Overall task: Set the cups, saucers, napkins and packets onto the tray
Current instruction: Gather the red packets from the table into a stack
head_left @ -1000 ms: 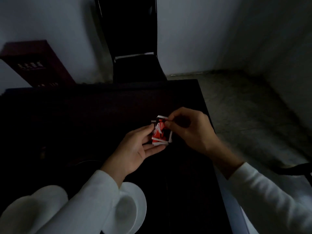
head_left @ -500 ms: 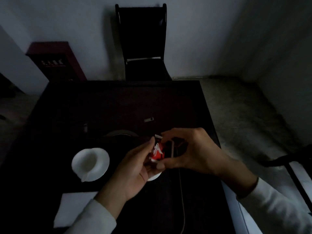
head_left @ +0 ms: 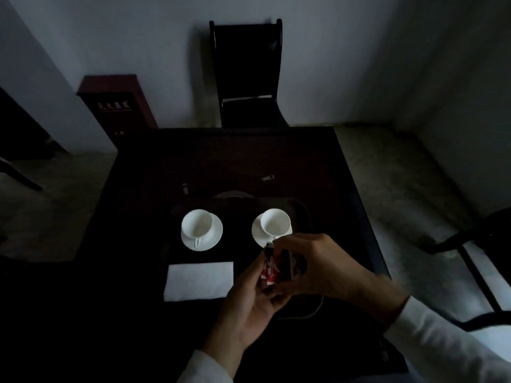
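A dark tray [head_left: 302,214] lies on the dark table. On it stand two white cups on white saucers, the left cup [head_left: 197,223] and the right cup [head_left: 275,222]. A white napkin [head_left: 199,280] lies flat in front of the left cup. My left hand [head_left: 249,302] and my right hand [head_left: 318,264] both hold a small stack of red, white and black packets [head_left: 269,268], just in front of the right saucer. Part of the stack is hidden by my fingers.
A black chair [head_left: 247,76] stands behind the table [head_left: 221,161]. A dark red cabinet [head_left: 116,103] is at the back left. Two small metal pieces [head_left: 268,177] lie on the table behind the tray. A thin cable [head_left: 307,313] runs under my hands. Another chair's frame [head_left: 470,244] is at the right.
My view has tilted and pulled back, so both cups, the napkin and the tray now show. Both hands, still holding the packets, have come nearer to me, over the tray's front right.
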